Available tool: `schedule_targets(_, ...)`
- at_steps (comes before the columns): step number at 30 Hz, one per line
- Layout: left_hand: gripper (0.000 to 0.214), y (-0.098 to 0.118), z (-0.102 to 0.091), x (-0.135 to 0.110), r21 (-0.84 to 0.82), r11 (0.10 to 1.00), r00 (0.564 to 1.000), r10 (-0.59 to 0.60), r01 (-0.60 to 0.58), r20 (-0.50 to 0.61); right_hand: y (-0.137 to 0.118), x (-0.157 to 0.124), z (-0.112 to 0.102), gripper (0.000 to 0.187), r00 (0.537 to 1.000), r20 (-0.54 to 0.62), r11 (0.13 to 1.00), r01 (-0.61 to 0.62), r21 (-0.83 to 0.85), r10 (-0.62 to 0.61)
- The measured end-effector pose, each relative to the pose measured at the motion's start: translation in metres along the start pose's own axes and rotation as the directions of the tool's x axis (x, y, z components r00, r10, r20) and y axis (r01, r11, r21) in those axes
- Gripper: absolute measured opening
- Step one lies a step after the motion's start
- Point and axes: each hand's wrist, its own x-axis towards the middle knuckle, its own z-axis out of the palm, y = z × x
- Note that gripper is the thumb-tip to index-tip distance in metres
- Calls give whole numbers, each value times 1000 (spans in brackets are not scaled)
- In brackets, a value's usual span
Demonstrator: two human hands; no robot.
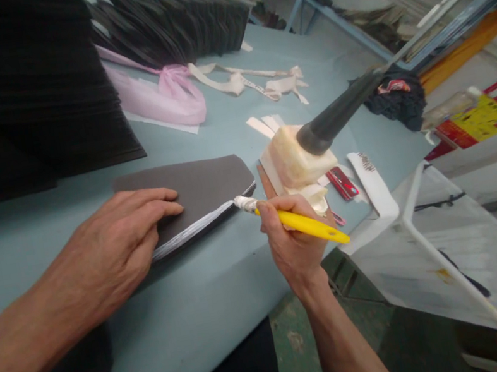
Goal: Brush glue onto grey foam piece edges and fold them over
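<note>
A stack of dark grey-brown sheets (209, 180) with a tapered right end lies on the blue table. Wet white stuff, like glue, coats much of its near edge. My left hand (126, 239) rests on top of the stack at its left part, fingers stretched out flat and holding nothing. In my right hand (292, 245) is a paintbrush (313, 226) with a yellow handle, gripped near the bristles. Its white-caked bristles touch the near edge of the stack close to the right end. Just beyond my right hand stands a cream-coated block-like container (295, 152).
A tall pile of black sheets (21, 98) rises at the left; more dark sheets (180, 18) stand behind. Pink wrap (166, 98), pale strips (254, 82) and a red item (343, 183) lie on the table (191, 298). A black tube (342, 115) slants over the container. A white-framed bin (460, 238) stands right.
</note>
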Motion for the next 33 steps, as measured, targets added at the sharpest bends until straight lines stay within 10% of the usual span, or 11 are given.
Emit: schedule_targets(33,45,-15,15,-9,76,991,983,118,-109,-137,36,21,3,30,999,13,999,-52,7,52)
